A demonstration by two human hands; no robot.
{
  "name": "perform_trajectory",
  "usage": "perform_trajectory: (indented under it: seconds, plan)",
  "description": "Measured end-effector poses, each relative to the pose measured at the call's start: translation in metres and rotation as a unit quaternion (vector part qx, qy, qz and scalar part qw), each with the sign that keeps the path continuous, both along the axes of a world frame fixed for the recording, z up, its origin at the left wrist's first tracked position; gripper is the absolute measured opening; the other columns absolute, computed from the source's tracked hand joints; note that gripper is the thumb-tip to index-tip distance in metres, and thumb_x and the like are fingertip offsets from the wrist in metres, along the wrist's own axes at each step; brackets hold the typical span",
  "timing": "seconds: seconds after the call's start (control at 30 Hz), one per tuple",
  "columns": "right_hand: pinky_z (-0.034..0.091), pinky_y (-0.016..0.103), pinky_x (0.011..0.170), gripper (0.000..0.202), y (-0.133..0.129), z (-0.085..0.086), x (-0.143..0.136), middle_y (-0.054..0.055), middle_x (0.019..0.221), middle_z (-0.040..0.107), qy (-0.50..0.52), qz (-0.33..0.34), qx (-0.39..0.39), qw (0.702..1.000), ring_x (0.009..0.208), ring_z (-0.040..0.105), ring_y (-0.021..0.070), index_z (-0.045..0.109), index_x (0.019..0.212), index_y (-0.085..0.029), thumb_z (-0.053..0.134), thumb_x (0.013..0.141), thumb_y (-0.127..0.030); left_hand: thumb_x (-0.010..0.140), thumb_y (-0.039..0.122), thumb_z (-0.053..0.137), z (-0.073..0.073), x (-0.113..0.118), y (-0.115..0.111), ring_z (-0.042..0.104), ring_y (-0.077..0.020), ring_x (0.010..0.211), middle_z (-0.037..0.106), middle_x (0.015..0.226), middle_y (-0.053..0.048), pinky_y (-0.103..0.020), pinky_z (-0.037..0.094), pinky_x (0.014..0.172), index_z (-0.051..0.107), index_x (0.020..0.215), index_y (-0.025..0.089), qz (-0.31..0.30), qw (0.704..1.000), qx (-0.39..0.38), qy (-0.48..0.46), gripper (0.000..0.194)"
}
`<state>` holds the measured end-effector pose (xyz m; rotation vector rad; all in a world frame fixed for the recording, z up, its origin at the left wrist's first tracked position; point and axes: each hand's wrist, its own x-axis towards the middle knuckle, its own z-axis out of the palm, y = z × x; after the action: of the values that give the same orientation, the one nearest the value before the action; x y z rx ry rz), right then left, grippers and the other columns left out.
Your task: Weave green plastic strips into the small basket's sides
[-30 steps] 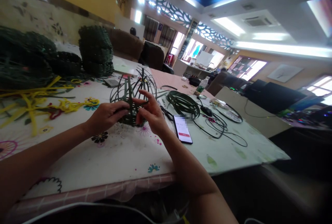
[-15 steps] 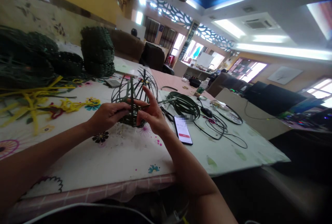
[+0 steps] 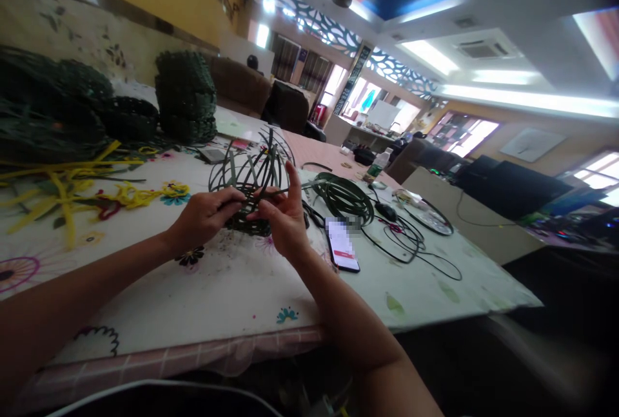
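A partly woven dark green basket (image 3: pixel 249 227) stands on the flowered tablecloth, its long uprights fanning up and bending over at the top. My left hand (image 3: pixel 206 216) is closed at the basket's near left side, thumb and fingers pinching its woven edge. At the right side, my right hand (image 3: pixel 290 223) has its index finger pointing up, while the thumb and other fingers close on a flat green strip (image 3: pixel 307 186). That strip runs right toward a coil of green strips (image 3: pixel 343 198). The fingertips partly hide the weave between my hands.
A phone (image 3: pixel 343 246) lies right of my right hand, near a mouse (image 3: pixel 385 211) and loose black cable. Yellow strips (image 3: pixel 60 194) and finished dark green baskets (image 3: pixel 186 95) occupy the left side. A bottle (image 3: pixel 378 164) stands farther back.
My right index finger has lifted more upright, and its thumb has moved in toward the weave. An upright strip that stood in front of my fingers now sits back among the others.
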<state>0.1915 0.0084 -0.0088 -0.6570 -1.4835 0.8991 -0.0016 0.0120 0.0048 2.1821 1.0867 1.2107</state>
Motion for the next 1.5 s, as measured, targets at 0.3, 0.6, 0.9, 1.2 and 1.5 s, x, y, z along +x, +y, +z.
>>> perform_trajectory:
  seconds: [0.3,0.6,0.9,1.2,1.5]
  plan:
    - [0.059,0.028,0.064,0.02,0.003,0.006,0.016,0.002,0.098,0.065,-0.083,-0.137,0.072,0.984,0.07,0.059,0.0119,0.069,0.112,-0.025,0.06,0.098,-0.034,0.093,0.044,0.061,0.004,-0.015,0.016,0.062,-0.0149,0.059,0.071,0.083,-0.003,-0.023,0.054,0.05,0.07,0.104,0.019,0.042,0.992,-0.066,-0.101,0.029]
    - [0.055,0.031,0.08,0.019,-0.014,0.016,0.014,0.004,0.085,0.071,-0.263,-0.257,0.205,0.907,0.083,0.065,0.0166,0.079,0.095,-0.02,0.06,0.101,-0.021,0.102,0.04,0.05,-0.007,0.002,-0.004,0.072,-0.0179,0.074,0.079,0.088,-0.003,-0.027,0.051,0.069,0.072,0.102,0.02,0.033,0.991,0.12,0.042,0.03]
    - [0.063,0.029,0.085,0.027,-0.016,0.009,0.007,0.005,0.115,0.076,-0.184,-0.121,0.206,0.953,0.102,0.074,0.0166,0.077,0.115,-0.026,0.054,0.103,-0.021,0.104,0.034,0.054,-0.022,0.005,0.002,0.077,-0.0175,0.076,0.083,0.095,-0.004,-0.024,0.053,0.068,0.075,0.107,0.02,0.004,0.981,0.187,0.046,0.026]
    - [0.056,0.024,0.054,0.025,-0.012,0.009,0.006,0.003,0.108,0.074,-0.102,-0.117,0.02,0.988,0.059,0.06,0.0082,0.072,0.112,-0.024,0.073,0.087,-0.025,0.106,0.029,0.055,-0.032,0.011,0.0,0.079,-0.0176,0.078,0.083,0.099,-0.006,-0.023,0.057,0.067,0.075,0.109,0.016,-0.018,0.961,0.272,0.052,0.024]
    - [0.038,0.018,0.039,0.044,-0.013,0.017,0.004,-0.007,0.082,0.067,0.019,0.028,-0.104,0.994,0.046,0.048,0.0042,0.067,0.124,-0.028,0.078,0.081,-0.03,0.106,0.028,0.055,-0.03,0.009,0.0,0.076,-0.0153,0.07,0.082,0.09,-0.003,-0.023,0.054,0.062,0.075,0.112,0.018,-0.041,0.965,0.253,0.055,0.023]
